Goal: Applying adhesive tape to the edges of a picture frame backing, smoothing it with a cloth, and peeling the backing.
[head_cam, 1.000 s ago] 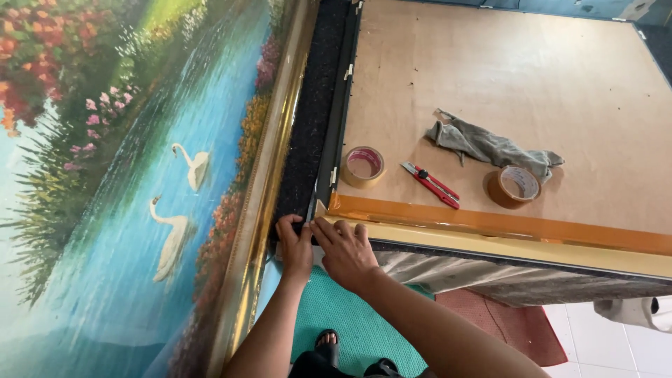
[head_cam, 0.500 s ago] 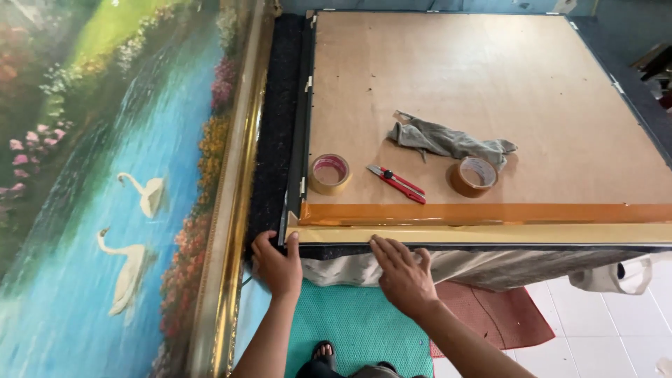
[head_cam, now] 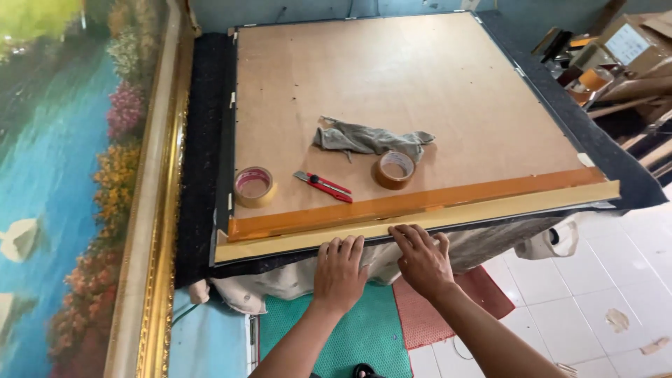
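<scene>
A large framed picture lies face down, its brown backing board (head_cam: 392, 84) up, with a strip of brown tape (head_cam: 420, 204) along the near edge and a gold frame edge (head_cam: 490, 211) below it. My left hand (head_cam: 339, 273) and my right hand (head_cam: 421, 257) press side by side on that near edge, fingers flat, holding nothing. On the board lie a roll of tape with a pink core (head_cam: 254, 186), a red utility knife (head_cam: 323, 186), a brown tape roll (head_cam: 395, 169) and a grey rag (head_cam: 367, 138).
A big gold-framed landscape painting (head_cam: 70, 175) stands at the left. Cardboard boxes and clutter (head_cam: 616, 63) are at the back right. Green mat (head_cam: 350, 336) and red mat (head_cam: 427, 322) lie on the white tiled floor (head_cam: 609, 280).
Both hands slid right along the frame's near edge, from its left corner to near its middle. The view has swung right with them.
</scene>
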